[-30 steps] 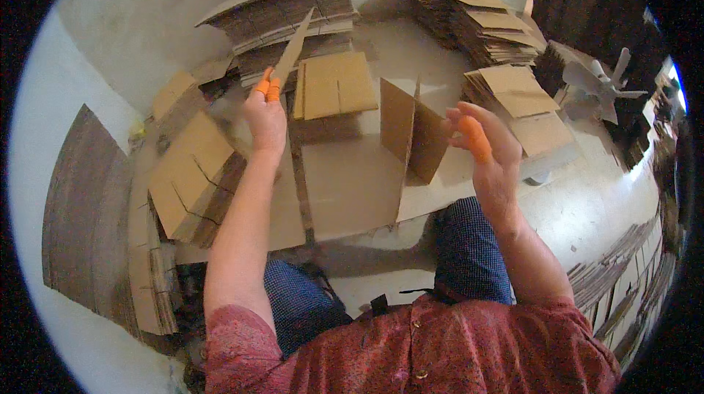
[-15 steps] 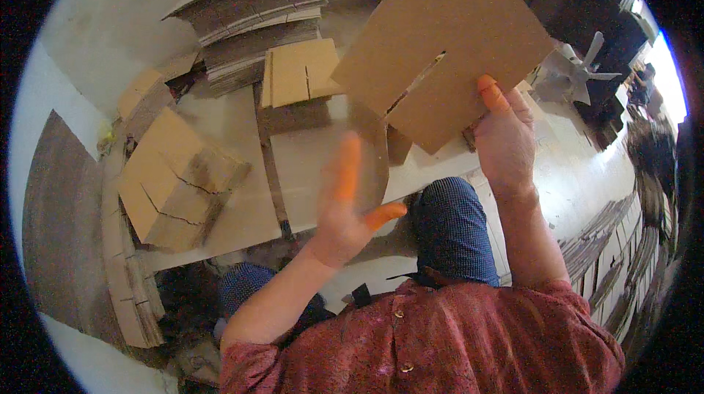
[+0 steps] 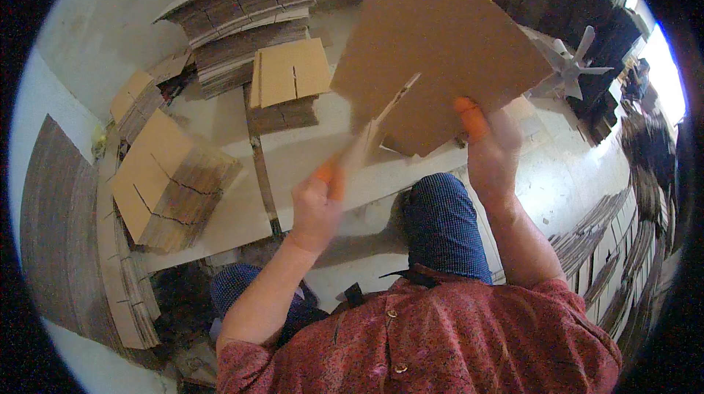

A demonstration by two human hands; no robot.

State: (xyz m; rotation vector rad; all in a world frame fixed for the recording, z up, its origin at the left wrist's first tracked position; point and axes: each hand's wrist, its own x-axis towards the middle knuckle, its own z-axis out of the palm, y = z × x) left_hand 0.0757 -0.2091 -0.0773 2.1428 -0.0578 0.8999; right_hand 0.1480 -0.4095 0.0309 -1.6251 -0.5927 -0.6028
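My right hand grips the lower right edge of a brown cardboard sheet, its orange-covered thumb lying on the face. The sheet is raised and tilted, with a narrow slot running up from its lower left edge. My left hand, with orange covers on its fingertips, is closed on a thin, pale cardboard piece. Seen nearly edge-on and blurred, that piece points up at the mouth of the slot. I cannot tell whether it sits inside the slot.
Stacks of slotted cardboard pieces stand on the pale table: one stack behind my left hand, another at the left. Taller cardboard piles rise at the back. White fan blades are at the right, beyond my right hand.
My left hand was spread with nothing in it; now it is closed on the thin cardboard piece by the slot. The sheet in my right hand has shifted slightly left and tilted.
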